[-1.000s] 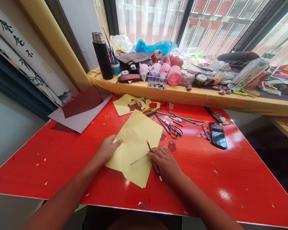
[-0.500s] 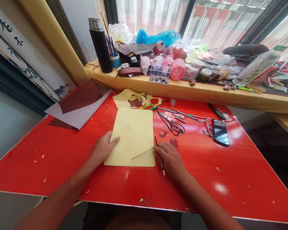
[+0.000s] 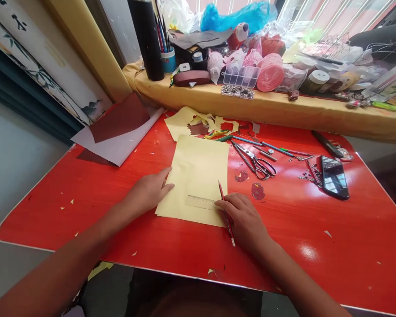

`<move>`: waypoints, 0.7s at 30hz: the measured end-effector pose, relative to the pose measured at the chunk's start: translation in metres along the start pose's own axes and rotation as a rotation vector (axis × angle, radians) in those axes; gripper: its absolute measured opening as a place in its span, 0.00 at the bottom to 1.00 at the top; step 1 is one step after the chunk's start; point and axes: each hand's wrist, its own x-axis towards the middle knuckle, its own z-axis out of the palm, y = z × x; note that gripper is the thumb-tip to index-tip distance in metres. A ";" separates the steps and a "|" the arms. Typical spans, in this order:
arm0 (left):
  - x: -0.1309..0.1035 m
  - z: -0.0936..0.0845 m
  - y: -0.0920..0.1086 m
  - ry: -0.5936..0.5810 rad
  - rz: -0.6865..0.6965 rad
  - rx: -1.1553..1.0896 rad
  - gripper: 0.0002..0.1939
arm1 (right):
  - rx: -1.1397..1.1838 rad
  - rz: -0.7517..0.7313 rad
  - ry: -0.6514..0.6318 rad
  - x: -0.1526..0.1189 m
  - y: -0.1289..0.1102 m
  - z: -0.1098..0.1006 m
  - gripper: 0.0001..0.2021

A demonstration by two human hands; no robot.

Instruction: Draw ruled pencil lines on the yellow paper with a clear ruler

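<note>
A sheet of pale yellow paper [image 3: 198, 167] lies on the red table, with a second edge showing under its lower left corner. My left hand [image 3: 152, 190] rests at its left edge, thumb and forefinger stretched apart and touching the paper. A clear ruler [image 3: 200, 201] lies slightly tilted across the lower part of the sheet. My right hand [image 3: 246, 216] has its fingertips on the ruler's right end. A red and black pencil [image 3: 221, 192] is held in the same hand, pointing away from me.
Right of the paper lie scissors [image 3: 259, 165], pens and a phone [image 3: 335, 177]. Yellow paper scraps [image 3: 181, 121] lie behind the sheet. Brown and white sheets [image 3: 125, 143] are at the back left. The cluttered sill holds a black flask [image 3: 148, 44] and a clear compartment box [image 3: 240, 78].
The ruler has turned from a steep slant to nearly level with the sheet's lower edge. My left forefinger has stretched farther from the thumb. The view has tilted down and shifted left.
</note>
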 end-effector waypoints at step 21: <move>-0.034 0.052 0.019 0.373 1.012 0.287 0.22 | 0.174 -0.015 0.061 0.047 0.010 -0.005 0.06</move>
